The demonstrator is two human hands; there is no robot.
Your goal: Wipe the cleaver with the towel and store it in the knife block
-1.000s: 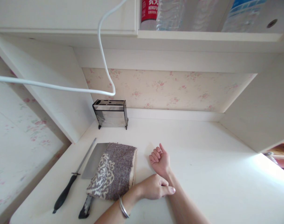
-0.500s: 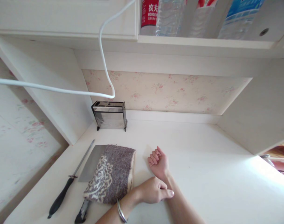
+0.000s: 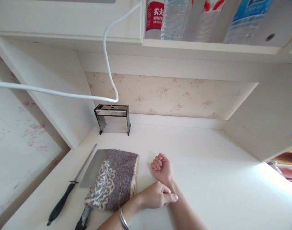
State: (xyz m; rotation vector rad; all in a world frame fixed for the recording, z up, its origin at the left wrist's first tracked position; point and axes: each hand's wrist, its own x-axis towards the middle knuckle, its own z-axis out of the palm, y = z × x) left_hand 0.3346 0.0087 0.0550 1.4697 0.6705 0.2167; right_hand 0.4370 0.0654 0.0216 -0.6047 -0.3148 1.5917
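My right hand [image 3: 161,167] lies on the white counter [image 3: 208,166], fingers curled loosely into a fist with nothing in it. My left hand [image 3: 156,195], a silver bangle [image 3: 123,218] on its wrist, reaches across from the left; its curled fingers rest on my right wrist and the thumb points right. Just left of both hands lies a folded grey-brown patterned towel [image 3: 113,180]. It covers most of a cleaver [image 3: 94,164], whose dark handle sticks out below. A honing steel [image 3: 64,198] with a black handle lies left of the cleaver.
A metal knife holder [image 3: 112,118] stands at the back left against the floral wall. A white cable [image 3: 107,64] hangs in a loop above it. Water bottles [image 3: 174,17] stand on the shelf overhead. White cabinet sides close in the counter on both sides.
The view has shifted slightly downward. Both hands stay in nearly the same place; my right fingers have curled in a little more.
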